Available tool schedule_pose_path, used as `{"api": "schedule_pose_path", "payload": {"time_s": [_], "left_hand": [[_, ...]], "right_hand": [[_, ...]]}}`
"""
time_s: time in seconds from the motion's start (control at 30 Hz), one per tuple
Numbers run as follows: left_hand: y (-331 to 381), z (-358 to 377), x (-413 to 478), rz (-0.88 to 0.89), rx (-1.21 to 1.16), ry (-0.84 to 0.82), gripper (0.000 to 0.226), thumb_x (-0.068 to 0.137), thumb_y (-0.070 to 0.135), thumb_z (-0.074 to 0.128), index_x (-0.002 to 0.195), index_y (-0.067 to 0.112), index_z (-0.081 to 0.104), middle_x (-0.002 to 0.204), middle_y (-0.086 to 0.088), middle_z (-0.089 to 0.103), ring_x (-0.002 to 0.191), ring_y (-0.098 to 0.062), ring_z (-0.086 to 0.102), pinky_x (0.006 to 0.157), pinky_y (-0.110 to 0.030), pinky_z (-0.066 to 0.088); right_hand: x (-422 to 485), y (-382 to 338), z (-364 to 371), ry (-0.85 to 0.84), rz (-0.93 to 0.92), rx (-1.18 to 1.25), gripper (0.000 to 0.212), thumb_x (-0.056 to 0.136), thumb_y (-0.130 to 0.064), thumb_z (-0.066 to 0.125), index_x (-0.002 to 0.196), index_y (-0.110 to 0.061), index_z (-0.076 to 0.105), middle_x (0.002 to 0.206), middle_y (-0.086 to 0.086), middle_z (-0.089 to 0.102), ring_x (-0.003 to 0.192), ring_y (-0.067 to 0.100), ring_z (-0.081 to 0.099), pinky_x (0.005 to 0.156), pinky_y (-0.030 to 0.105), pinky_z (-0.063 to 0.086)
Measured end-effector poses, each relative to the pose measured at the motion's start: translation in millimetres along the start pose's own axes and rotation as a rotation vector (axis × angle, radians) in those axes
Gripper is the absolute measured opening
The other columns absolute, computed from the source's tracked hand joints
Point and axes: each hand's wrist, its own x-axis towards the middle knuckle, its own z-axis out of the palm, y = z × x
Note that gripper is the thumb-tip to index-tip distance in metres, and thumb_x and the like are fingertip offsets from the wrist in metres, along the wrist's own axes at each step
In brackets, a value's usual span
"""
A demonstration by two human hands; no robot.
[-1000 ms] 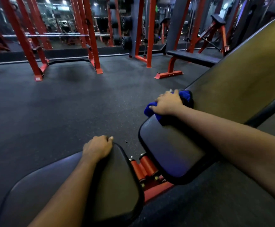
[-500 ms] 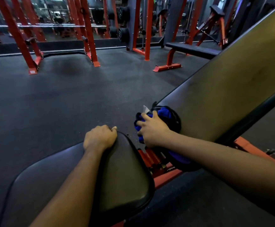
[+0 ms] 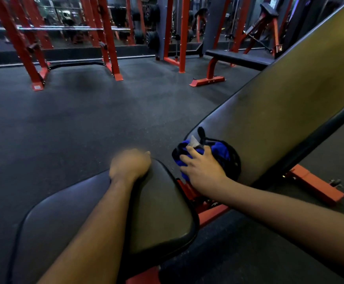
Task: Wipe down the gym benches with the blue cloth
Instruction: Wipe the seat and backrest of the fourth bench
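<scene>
– Right hand (image 3: 203, 171) clutches blue cloth (image 3: 220, 152), bunched at bottom end of backrest pad (image 3: 279, 111). Left hand (image 3: 129, 165) blurred on seat pad (image 3: 163, 201) edge; grip unclear.
– Flatten cloth, wrap that lip, firm even pressure.

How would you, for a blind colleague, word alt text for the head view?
The right hand holds a blue cloth against the lower end of an inclined bench backrest, while the left hand grips the edge of the seat pad. Red racks stand behind.
</scene>
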Motion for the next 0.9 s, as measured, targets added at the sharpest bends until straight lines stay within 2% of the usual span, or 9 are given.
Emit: {"api": "schedule_pose_path", "payload": {"time_s": [0.13,0.3,0.43,0.53,0.7,0.8,0.9], "left_hand": [[0.9,-0.5,0.7,0.005,0.0,-0.005,0.056,0.099,0.053,0.03,0.113,0.012,0.066,0.107,-0.013,0.067,0.095,-0.031,0.062,0.079,-0.038,0.045],[2.8,-2.0,-0.9,-0.003,0.009,0.011,0.055,0.1,0.051,0.031,0.113,0.01,0.065,0.111,-0.015,0.067,0.098,-0.033,0.062,0.078,-0.037,0.044],[2.5,-3.4,-2.8,-0.004,-0.015,0.0,0.055,0.099,0.052,0.032,0.11,0.011,0.066,0.106,-0.013,0.067,0.087,-0.029,0.057,0.075,-0.036,0.041],[1.7,-4.3,-4.5,-0.004,-0.027,0.003,0.055,0.099,0.053,0.032,0.111,0.01,0.066,0.107,-0.014,0.067,0.095,-0.032,0.061,0.076,-0.037,0.042],[1.3,-6.9,-8.3,-0.005,-0.045,-0.014,0.055,0.099,0.053,0.033,0.113,0.01,0.064,0.109,-0.014,0.065,0.097,-0.032,0.061,0.077,-0.038,0.043],[1.8,-8.6,-10.2,-0.007,-0.044,-0.02,0.054,0.099,0.053,0.034,0.109,0.01,0.065,0.108,-0.013,0.066,0.089,-0.029,0.058,0.075,-0.036,0.041],[1.9,-8.3,-9.6,-0.001,-0.033,-0.007,0.054,0.099,0.052,0.034,0.113,0.009,0.065,0.112,-0.015,0.065,0.099,-0.033,0.061,0.078,-0.037,0.041]], "right_hand": [[-31.0,-3.9,1.6,-0.023,0.043,0.032,0.048,0.102,-0.027,0.04,0.15,-0.028,0.035,0.163,0.005,0.013,0.151,0.033,-0.001,0.11,0.063,0.016],[11.8,-8.3,-1.3,-0.018,0.167,0.068,0.051,0.1,-0.033,0.043,0.15,-0.032,0.037,0.167,0.003,-0.005,0.15,0.039,-0.016,0.106,0.077,0.001],[36.2,-7.3,-6.8,-0.011,0.172,0.017,0.044,0.099,-0.038,0.045,0.141,-0.028,0.054,0.166,0.004,0.008,0.15,0.039,-0.006,0.109,0.071,0.01],[17.3,-12.5,0.1,0.012,0.164,0.026,0.043,0.101,-0.034,0.042,0.141,-0.025,0.053,0.165,0.003,0.014,0.151,0.035,0.0,0.111,0.065,0.015],[-31.4,-22.9,3.0,0.012,0.231,0.103,0.044,0.102,-0.031,0.044,0.145,-0.025,0.047,0.167,0.002,0.002,0.151,0.034,-0.002,0.111,0.062,0.017],[-61.6,-28.4,8.7,-0.011,0.272,0.118,0.042,0.101,-0.029,0.047,0.143,-0.024,0.047,0.167,0.002,-0.007,0.151,0.034,-0.006,0.111,0.062,0.017],[-73.0,-33.8,14.2,-0.006,0.329,0.127,0.041,0.099,-0.029,0.053,0.14,-0.025,0.05,0.166,0.002,-0.012,0.151,0.034,-0.007,0.111,0.062,0.017]]}}
